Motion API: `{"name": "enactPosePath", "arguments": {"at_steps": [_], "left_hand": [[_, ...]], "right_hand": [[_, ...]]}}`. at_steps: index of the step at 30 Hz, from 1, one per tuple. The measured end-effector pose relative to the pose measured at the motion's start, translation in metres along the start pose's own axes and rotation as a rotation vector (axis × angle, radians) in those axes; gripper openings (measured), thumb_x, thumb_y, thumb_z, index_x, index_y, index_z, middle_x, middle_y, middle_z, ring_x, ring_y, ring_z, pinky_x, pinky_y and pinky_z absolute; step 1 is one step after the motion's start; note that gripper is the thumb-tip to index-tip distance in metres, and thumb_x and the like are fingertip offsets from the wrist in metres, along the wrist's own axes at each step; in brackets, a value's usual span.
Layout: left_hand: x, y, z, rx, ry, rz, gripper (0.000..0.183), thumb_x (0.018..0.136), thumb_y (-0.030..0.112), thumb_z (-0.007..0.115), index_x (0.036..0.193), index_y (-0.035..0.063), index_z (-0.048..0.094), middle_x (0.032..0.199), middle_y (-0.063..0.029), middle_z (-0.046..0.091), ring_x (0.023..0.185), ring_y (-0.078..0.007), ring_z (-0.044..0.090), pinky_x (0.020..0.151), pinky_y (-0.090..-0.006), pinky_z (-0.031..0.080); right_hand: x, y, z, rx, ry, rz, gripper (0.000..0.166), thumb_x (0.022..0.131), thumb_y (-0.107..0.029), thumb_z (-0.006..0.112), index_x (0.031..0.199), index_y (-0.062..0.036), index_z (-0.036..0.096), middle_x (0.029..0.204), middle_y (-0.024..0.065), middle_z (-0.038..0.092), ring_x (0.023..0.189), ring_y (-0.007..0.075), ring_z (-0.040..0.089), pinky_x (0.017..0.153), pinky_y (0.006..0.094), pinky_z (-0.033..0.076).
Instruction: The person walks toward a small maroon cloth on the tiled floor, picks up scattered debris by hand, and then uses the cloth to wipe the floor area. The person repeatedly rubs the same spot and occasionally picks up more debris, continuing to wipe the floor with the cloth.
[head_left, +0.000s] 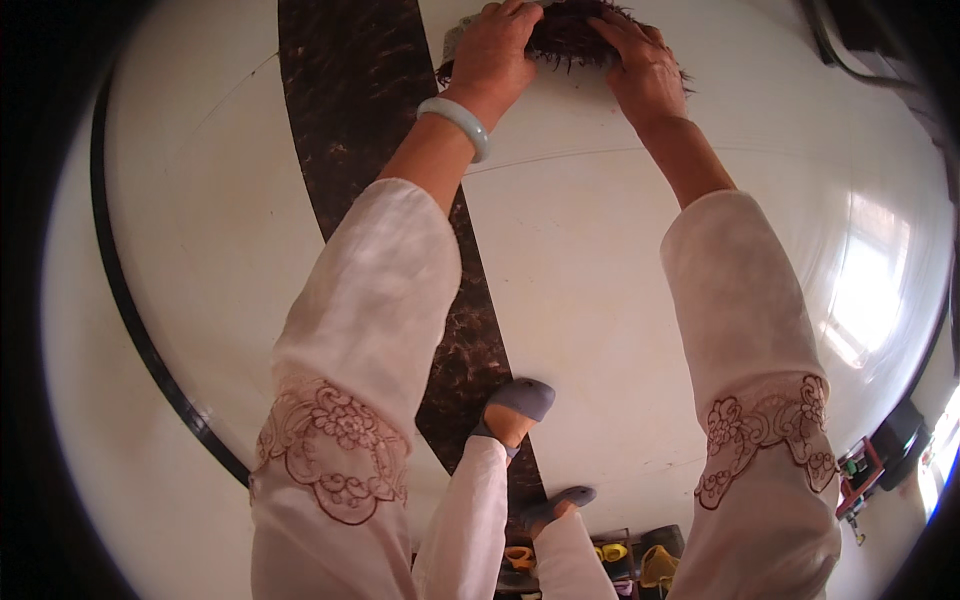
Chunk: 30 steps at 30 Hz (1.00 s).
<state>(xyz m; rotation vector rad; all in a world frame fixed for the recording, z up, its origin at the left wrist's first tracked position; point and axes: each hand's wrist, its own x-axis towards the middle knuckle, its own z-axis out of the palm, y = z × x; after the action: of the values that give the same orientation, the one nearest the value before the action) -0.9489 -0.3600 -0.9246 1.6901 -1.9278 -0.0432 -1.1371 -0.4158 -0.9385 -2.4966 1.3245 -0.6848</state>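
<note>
At the top of the head view, my left hand (502, 52) grips the left end of a dark, shaggy-fringed thing (574, 34), perhaps a duster or mat. A pale patterned edge (459, 36) of it, or of a cloth with it, shows beside that hand. My right hand (649, 67) is on the right part of the same shaggy thing, its fingers spread over the top. Its far side is cut off by the picture's rim. A pale bangle (457, 124) is on my left wrist.
Glossy pale floor tiles (577, 262) and a dark marbled floor strip (360, 97) lie below. My feet wear grey shoes (525, 397). A rack with yellow footwear (613, 553) stands at the bottom, a red-framed holder (862, 472) at right. Dark furniture (870, 30) is top right.
</note>
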Motion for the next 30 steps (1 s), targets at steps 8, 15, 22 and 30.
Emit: {"name": "enactPosePath", "arguments": {"at_steps": [8, 15, 22, 30], "left_hand": [[0.002, -0.032, 0.006, 0.169, -0.139, -0.04, 0.048, 0.078, -0.003, 0.064, 0.124, 0.0026, 0.052, 0.135, -0.0143, 0.05, 0.122, -0.0325, 0.047, 0.105, -0.0448, 0.04], [-0.005, -0.017, 0.012, 0.178, -0.379, -0.176, 0.047, 0.084, -0.003, 0.06, 0.13, 0.0, 0.048, 0.135, -0.0151, 0.05, 0.125, -0.0331, 0.046, 0.105, -0.0418, 0.042], [-0.117, 0.039, -0.006, 0.012, -0.249, -0.204, 0.05, 0.067, -0.009, 0.065, 0.113, 0.0074, 0.055, 0.115, -0.0076, 0.057, 0.111, -0.0315, 0.056, 0.09, -0.0407, 0.051], [-0.225, 0.164, -0.059, -0.045, -0.394, -0.356, 0.049, 0.065, -0.008, 0.066, 0.11, 0.0058, 0.051, 0.119, -0.0078, 0.053, 0.11, -0.0313, 0.056, 0.088, -0.0407, 0.053]], "right_hand": [[0.028, -0.007, 0.012, -0.129, -0.139, -0.141, 0.06, 0.073, 0.001, 0.058, 0.132, -0.009, 0.057, 0.143, 0.0107, 0.049, 0.135, 0.032, 0.04, 0.107, 0.0489, 0.037], [0.006, -0.002, 0.02, -0.158, -0.252, -0.067, 0.065, 0.073, -0.001, 0.057, 0.136, -0.0144, 0.054, 0.144, 0.0084, 0.049, 0.135, 0.0325, 0.04, 0.106, 0.0547, 0.035], [-0.113, -0.04, 0.0, -0.187, -0.335, -0.033, 0.064, 0.078, 0.005, 0.055, 0.137, -0.0206, 0.053, 0.146, -0.0015, 0.046, 0.134, 0.0312, 0.041, 0.099, 0.0636, 0.038], [-0.253, -0.081, -0.08, -0.133, -0.427, -0.004, 0.066, 0.077, 0.007, 0.056, 0.138, -0.0183, 0.052, 0.147, 0.0004, 0.045, 0.138, 0.0325, 0.037, 0.103, 0.0639, 0.031]]}}
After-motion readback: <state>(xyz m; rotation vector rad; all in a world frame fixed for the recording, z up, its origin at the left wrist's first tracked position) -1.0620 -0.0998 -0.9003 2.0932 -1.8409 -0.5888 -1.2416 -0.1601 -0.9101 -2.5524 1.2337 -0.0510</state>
